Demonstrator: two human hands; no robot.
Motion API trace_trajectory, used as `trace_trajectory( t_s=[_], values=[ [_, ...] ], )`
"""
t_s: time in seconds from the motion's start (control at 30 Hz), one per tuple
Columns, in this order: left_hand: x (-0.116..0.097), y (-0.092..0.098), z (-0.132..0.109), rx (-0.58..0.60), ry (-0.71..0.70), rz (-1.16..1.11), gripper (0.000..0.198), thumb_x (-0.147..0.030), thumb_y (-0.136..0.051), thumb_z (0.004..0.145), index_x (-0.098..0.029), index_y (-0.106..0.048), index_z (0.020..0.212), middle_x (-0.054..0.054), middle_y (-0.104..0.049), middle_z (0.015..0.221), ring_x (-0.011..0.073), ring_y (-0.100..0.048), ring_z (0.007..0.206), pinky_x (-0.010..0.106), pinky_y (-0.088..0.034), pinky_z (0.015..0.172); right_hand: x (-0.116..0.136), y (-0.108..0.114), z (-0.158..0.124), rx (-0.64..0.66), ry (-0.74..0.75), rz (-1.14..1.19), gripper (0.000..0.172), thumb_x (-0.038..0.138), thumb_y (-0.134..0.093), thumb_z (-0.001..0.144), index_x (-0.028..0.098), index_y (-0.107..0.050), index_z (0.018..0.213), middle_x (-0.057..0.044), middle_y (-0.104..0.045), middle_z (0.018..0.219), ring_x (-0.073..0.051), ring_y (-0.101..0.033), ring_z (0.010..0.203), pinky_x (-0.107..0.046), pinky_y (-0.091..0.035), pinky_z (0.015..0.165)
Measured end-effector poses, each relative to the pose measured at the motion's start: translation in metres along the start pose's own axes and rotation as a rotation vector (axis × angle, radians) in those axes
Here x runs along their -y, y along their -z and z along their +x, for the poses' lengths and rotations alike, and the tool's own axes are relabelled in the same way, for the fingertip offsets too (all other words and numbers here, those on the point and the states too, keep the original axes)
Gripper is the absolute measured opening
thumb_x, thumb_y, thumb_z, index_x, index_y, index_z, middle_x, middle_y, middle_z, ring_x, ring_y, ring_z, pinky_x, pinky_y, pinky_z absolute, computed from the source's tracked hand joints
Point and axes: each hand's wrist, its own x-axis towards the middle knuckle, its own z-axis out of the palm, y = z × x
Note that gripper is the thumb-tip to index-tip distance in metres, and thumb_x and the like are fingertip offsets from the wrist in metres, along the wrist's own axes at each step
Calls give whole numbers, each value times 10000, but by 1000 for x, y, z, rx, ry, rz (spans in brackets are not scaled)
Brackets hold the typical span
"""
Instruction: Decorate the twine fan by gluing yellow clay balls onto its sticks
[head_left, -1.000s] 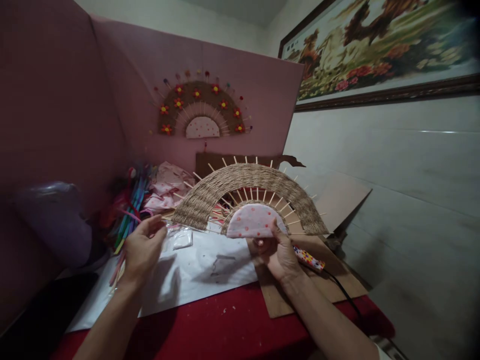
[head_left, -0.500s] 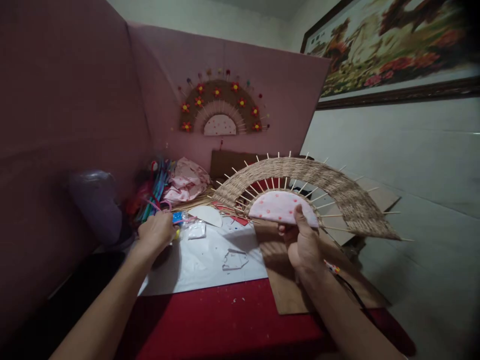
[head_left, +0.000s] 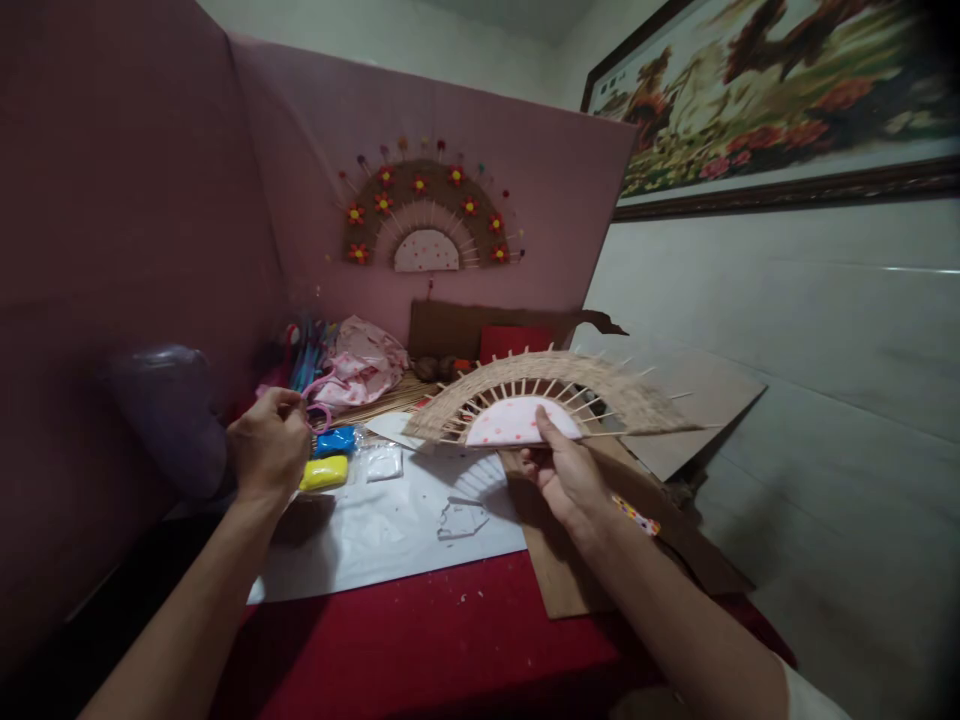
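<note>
My right hand (head_left: 564, 478) grips a half-round woven fan (head_left: 600, 385) by its pink dotted centre piece (head_left: 510, 422); the fan is tilted nearly flat above the table, its wooden sticks pointing outward. My left hand (head_left: 268, 447) is closed at the left, its fingers pinched on a pink pipe cleaner (head_left: 321, 398) from the coloured bundle (head_left: 300, 350). Just right of that hand lie a blue clay pack (head_left: 335, 440) and a yellow clay pack (head_left: 324, 473) on white paper (head_left: 390, 530).
A finished fan with red flowers (head_left: 424, 215) hangs on the pink board. Pink cloth (head_left: 364, 365), a purple bag (head_left: 169, 410), brown cardboard (head_left: 570, 580), a patterned tool with a black cord (head_left: 637, 517) and a red tablecloth (head_left: 450, 650) fill the table. A framed picture (head_left: 765, 90) hangs on the right.
My right hand has tipped the woven fan from upright to nearly flat and lowered it. My left hand moved left to the pipe cleaners and closed on a pink one.
</note>
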Motion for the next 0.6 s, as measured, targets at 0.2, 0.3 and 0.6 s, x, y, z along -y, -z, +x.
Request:
trace_trajectory(
  t_s=[0.2,0.3,0.6],
  values=[
    [-4,-3,-15,-117,-130,-46,257,-308,-477,840,-145,-647,941,64,-687,825,192,-640,763,282,-452,687,-30,-14,5,65,-267,51,237,276,-756,716,153,-554,721,35,-558,469,-72,-466,337,-129,-321,277],
    [-1,-7,-22,-160,-213,12,212,-265,-488,831,-160,-656,907,67,-699,849,189,-639,772,271,-445,693,-31,-13,6,51,-261,57,225,265,-750,719,150,-557,733,36,-561,473,-69,-457,333,-131,-318,278],
    [-14,-6,-25,240,-260,548,258,-167,-413,844,-158,-664,905,122,-672,909,284,-612,800,332,-379,587,15,-6,8,-87,310,171,313,341,-793,635,158,-598,798,45,-599,598,-57,-478,428,-147,-380,342]
  ],
)
